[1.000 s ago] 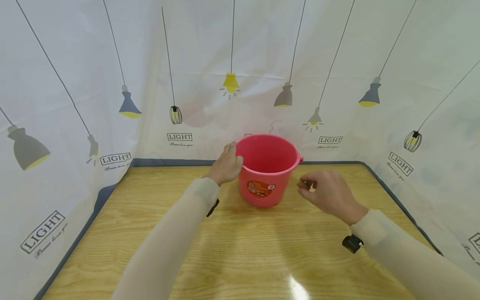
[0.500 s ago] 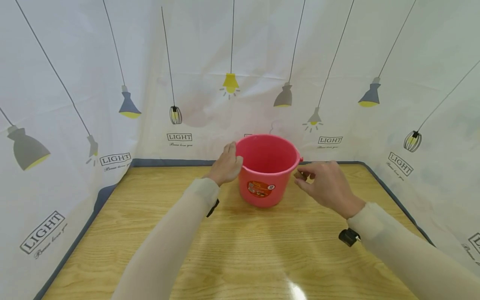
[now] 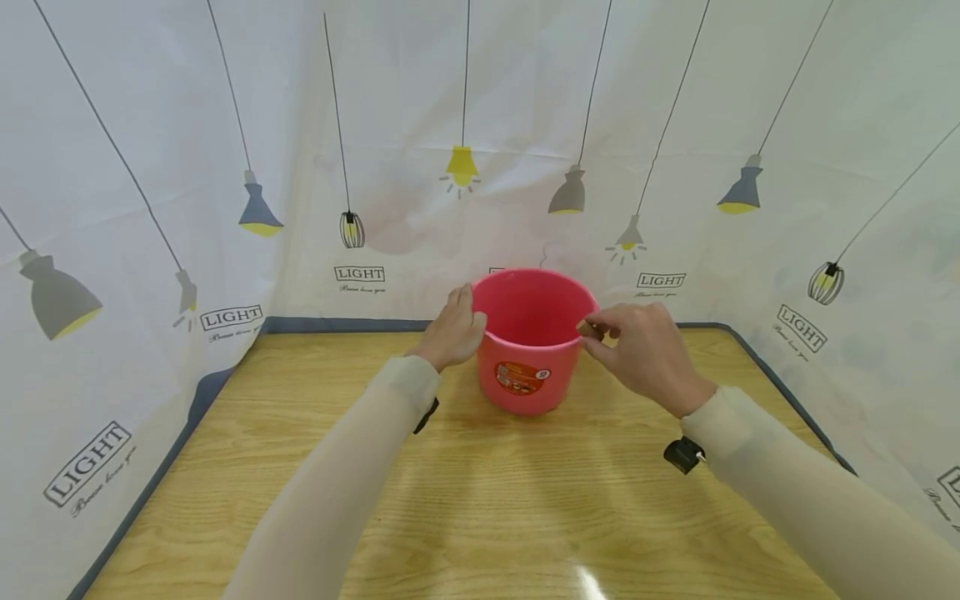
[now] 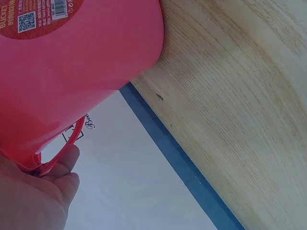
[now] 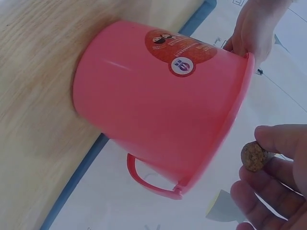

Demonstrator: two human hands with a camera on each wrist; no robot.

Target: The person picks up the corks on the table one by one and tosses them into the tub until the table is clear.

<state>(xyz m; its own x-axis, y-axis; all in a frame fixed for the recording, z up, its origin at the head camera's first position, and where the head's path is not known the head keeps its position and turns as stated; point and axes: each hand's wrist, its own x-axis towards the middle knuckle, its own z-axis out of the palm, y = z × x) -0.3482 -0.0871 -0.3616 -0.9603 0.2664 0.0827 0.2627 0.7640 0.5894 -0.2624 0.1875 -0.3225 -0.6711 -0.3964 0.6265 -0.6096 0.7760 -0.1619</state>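
Note:
A pink plastic bucket (image 3: pixel 517 354) stands upright on the wooden table, its orange label facing me. My left hand (image 3: pixel 450 327) grips the left side of its rim; in the left wrist view the fingers lie by the bucket's handle (image 4: pixel 78 129). Between thumb and fingers of my right hand (image 3: pixel 648 354) I pinch a small cork (image 5: pixel 254 156), speckled brown at its end. That hand is at the bucket's right rim, with the cork (image 3: pixel 587 330) level with the edge. The bucket's floor is hidden in every view.
Light wood tabletop (image 3: pixel 480 500) spreads in front of the bucket. A white sheet (image 3: pixel 405 100) printed with lamps and "LIGHT" rises behind and on both sides. Its dark blue border (image 3: pixel 337 324) runs along the table's edge. A black wrist camera (image 3: pixel 684 455) hangs below my right sleeve.
My right hand has moved up and left, bringing the cork from beside the bucket to its rim. My left hand and the bucket have stayed in place.

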